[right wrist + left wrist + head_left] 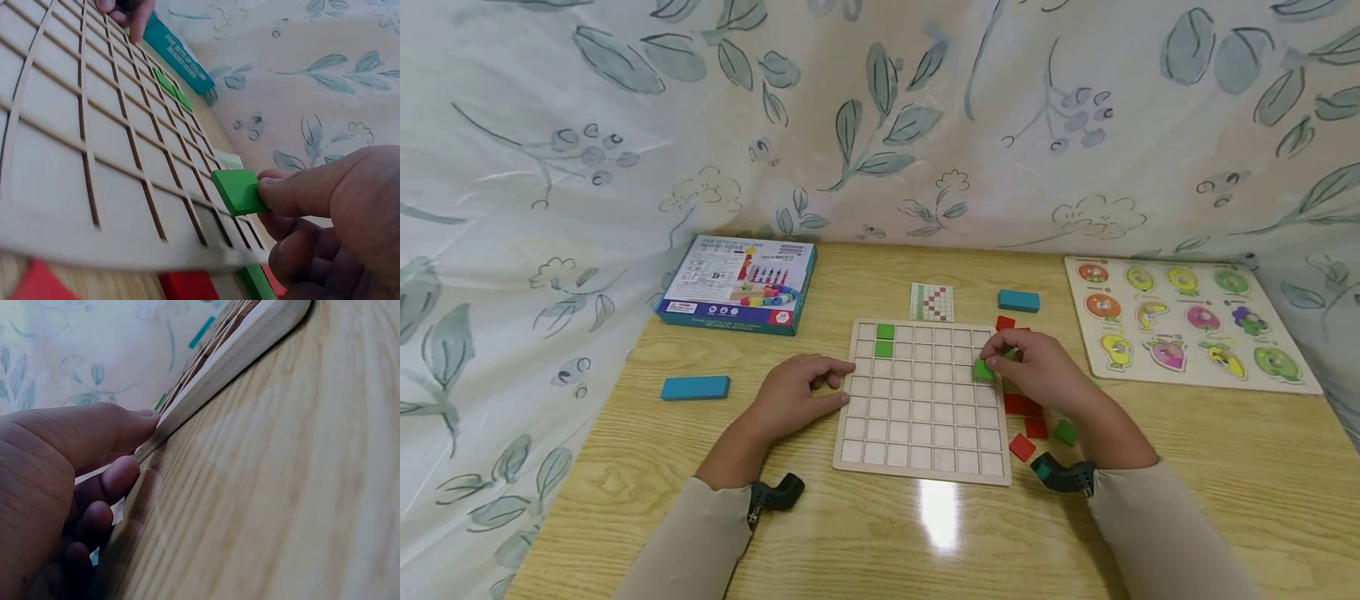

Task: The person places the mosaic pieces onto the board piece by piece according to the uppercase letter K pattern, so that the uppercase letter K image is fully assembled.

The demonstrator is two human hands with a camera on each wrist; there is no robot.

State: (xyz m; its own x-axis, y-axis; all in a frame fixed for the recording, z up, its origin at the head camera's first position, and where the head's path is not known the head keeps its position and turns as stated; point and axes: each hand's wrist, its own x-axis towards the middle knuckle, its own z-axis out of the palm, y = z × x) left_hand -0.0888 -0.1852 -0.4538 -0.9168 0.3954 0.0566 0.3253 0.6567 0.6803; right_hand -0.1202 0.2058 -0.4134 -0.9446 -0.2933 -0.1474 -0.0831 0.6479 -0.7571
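A green tile (983, 371) is held by the right hand (1033, 371), pinched between the thumb and a finger, and is raised above the right-hand side of a wooden grid board (921, 410). It is tilted in the right wrist view, and no cell is yet filled by it. The left edge of the board is touched by the thumb and index fingertip of the left hand (793, 398), with the other fingers loosely bent; the two hands are kept well apart. In the second column from the left, the top two cells are filled by two green tiles (884, 341).

For good seating, the held tile is best levelled and its sides squared to the ridges before it is let go, with the corners pressed down gently. Light steadying at the left edge should be enough to keep the board from being slid. The cell is best checked against the small pattern card (932, 302) behind the board, whose squares are too small to be counted surely.

Close by the board's right edge, red tiles (1036, 427) and a loose green tile (1064, 432) are spread on the bench (850, 533). Farther out, a blue block (1018, 301), a fruit puzzle (1195, 312), a blue bar (695, 388) and a printed box (737, 283) are placed.
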